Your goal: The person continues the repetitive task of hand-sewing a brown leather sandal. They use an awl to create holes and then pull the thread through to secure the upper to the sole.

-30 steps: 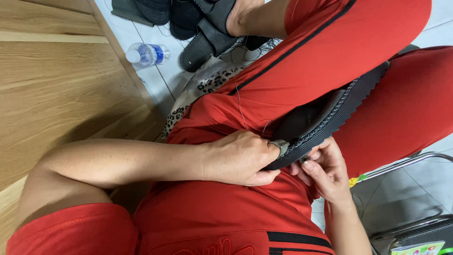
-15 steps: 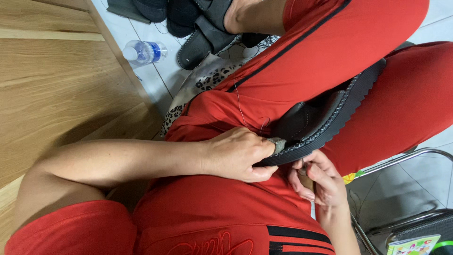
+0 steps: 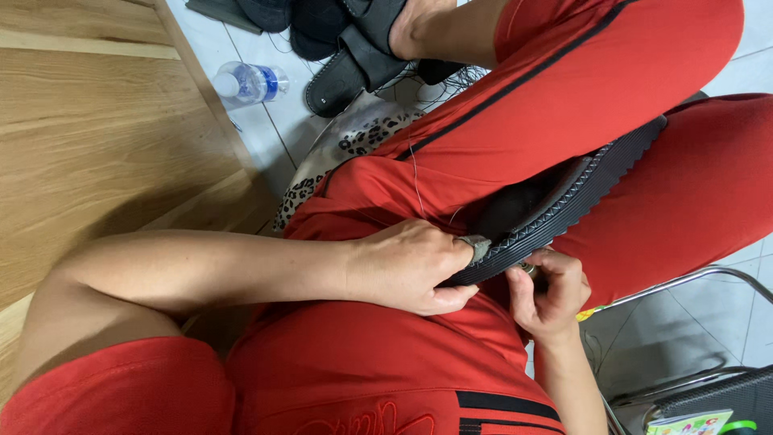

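A black shoe with a ridged rubber sole [image 3: 576, 201] lies on its side across my lap, between my red-trousered legs. My left hand [image 3: 411, 266] grips the near end of the sole, a grey thimble-like cap on one finger. My right hand [image 3: 547, 294] is curled under the sole's edge, fingers pinched on something small that is hidden. A thin thread [image 3: 417, 181] runs up over my thigh.
A wooden surface [image 3: 97, 137] fills the left. On the tiled floor lie a plastic water bottle [image 3: 250, 82], black sandals [image 3: 346, 64] and a leopard-print cloth [image 3: 354, 141]. A metal chair frame [image 3: 692, 282] stands at the right.
My right hand has curled tighter and tucked under the sole's edge. The left hand keeps its grip on the shoe.
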